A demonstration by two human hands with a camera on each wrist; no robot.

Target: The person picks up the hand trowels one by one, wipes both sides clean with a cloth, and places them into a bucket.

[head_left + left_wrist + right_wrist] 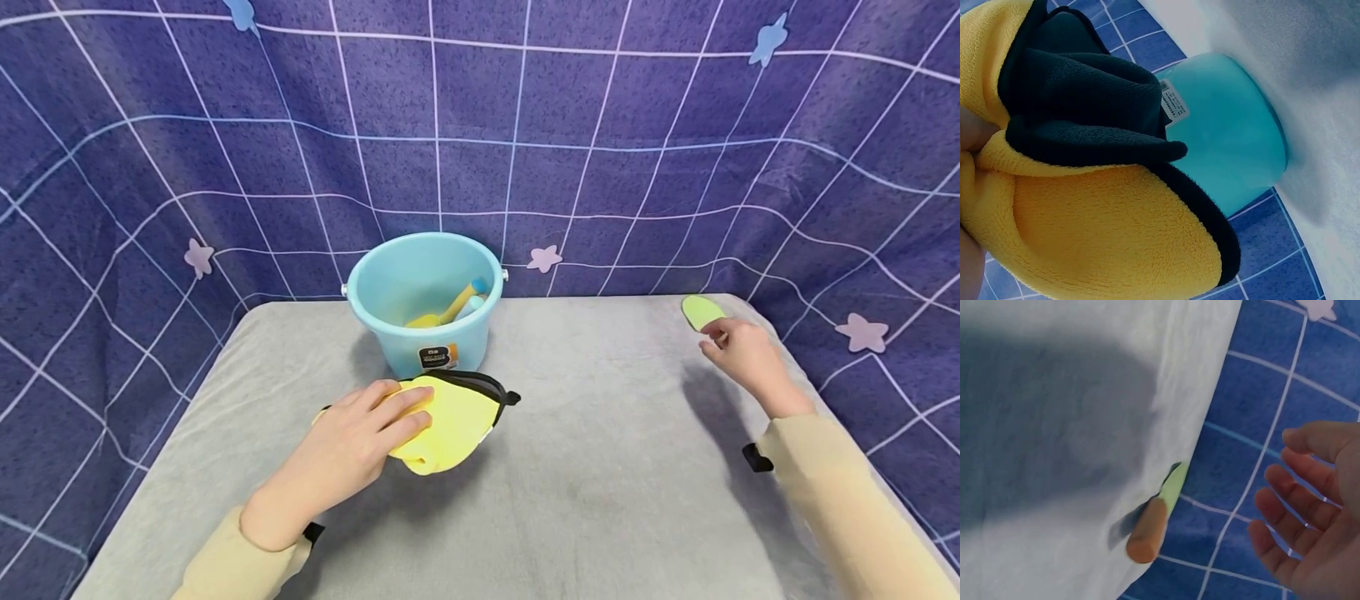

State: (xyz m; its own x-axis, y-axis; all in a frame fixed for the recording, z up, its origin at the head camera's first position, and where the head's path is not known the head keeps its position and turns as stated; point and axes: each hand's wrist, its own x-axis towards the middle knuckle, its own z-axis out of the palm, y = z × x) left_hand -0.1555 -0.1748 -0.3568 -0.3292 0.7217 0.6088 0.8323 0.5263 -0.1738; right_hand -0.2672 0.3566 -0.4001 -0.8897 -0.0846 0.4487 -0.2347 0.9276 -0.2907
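Observation:
A yellow towel (459, 423) with a black back and black trim is bunched in my left hand (351, 440), which grips it in front of the light blue bucket (431, 346). In the left wrist view, folds of the towel (1116, 225) overlap the bucket's side (1229, 131). My right hand (750, 360) holds nothing, its fingers loosely bent and apart. Close beyond its fingertips, at the far right corner, a green oval object (699, 312) lies on the grey surface. The right wrist view shows a stubby orange-brown handle (1147, 532) on that object.
Inside the bucket are a yellow thing (424, 321) and a yellow stick with a blue end (459, 303). A grey cloth (585, 433) covers the tabletop. Behind and beside it hangs a purple-blue checked curtain (480, 108) with star shapes.

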